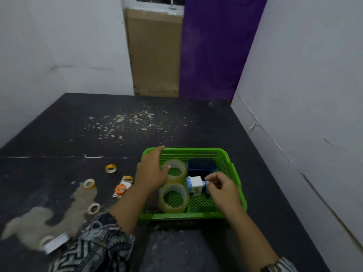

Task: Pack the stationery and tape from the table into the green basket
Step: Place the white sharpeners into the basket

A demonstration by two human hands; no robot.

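The green basket [236,185] stands on the dark table in front of me. It holds two large clear tape rolls [173,199], a dark blue box [202,165] and a small white and blue box [194,185]. My left hand [152,169] reaches over the basket's left wall with fingers stretched toward the far rim, its thumb against the farther clear roll [177,166]. My right hand [222,190] is over the basket's right half, with curled fingers pinching the right edge of the white and blue box.
Left of the basket lie several small yellowish tape rolls [111,168] [89,183] [93,208] and an orange tape dispenser [120,189]. A white box with a roll [54,243] sits near the front left edge. A wall runs along the table's right side.
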